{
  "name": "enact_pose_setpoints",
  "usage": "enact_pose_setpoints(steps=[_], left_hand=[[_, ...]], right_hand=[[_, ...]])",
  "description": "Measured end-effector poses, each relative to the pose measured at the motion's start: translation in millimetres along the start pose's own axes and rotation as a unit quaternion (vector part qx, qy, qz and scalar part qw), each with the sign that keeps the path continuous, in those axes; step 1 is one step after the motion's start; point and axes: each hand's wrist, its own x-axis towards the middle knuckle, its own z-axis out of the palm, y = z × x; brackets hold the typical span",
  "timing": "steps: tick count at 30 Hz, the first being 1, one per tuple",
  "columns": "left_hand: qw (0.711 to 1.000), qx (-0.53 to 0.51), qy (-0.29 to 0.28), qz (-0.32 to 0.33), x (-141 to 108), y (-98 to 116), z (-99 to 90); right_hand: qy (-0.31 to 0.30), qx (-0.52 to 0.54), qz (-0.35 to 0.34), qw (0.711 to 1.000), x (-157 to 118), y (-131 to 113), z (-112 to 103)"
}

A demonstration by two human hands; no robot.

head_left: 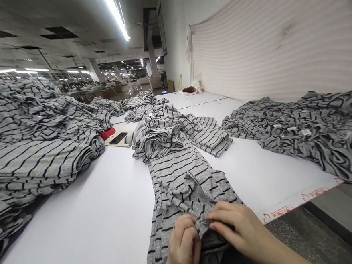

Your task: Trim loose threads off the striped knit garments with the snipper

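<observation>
A grey garment with black stripes point(178, 168) lies lengthwise on the white table in front of me, its near end bunched at the table's edge. My left hand point(183, 242) is closed, pinching a fold of this cloth between thumb and fingers. Just right of it, my right hand point(233, 224) is closed around what look like small thread snips point(205, 222). Their pointed metal tip shows by the left fingertips, against the fabric; most of the dark handle is hidden in the palm. Beyond the garment lies a rolled bunch of the same striped cloth point(157, 139).
A tall heap of striped garments point(37, 129) fills the left side. Another pile point(308, 130) lies at the right, overhanging the table point(109, 217). A phone point(118, 138) rests on a card beside a red item point(107, 134). A pale cloth point(278, 48) hangs along the wall.
</observation>
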Motion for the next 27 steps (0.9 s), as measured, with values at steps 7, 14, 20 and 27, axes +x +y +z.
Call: enact_pose_setpoints(steps=[7,14,20,27], left_hand=[[1.000,0.007,0.009,-0.009,8,5,-0.8],[1.000,0.005,0.015,-0.018,10,6,0.5],[0.986,-0.009,-0.024,-0.162,6,0,-7.8],[0.863,-0.231,-0.045,-0.446,44,-13,-22.5]], right_hand=[[0.004,-0.008,0.003,1.000,0,-1,0],[0.025,0.015,0.021,0.999,-1,8,-1],[0.092,0.129,0.126,0.979,31,35,10],[0.140,0.199,0.083,0.966,65,41,-9]])
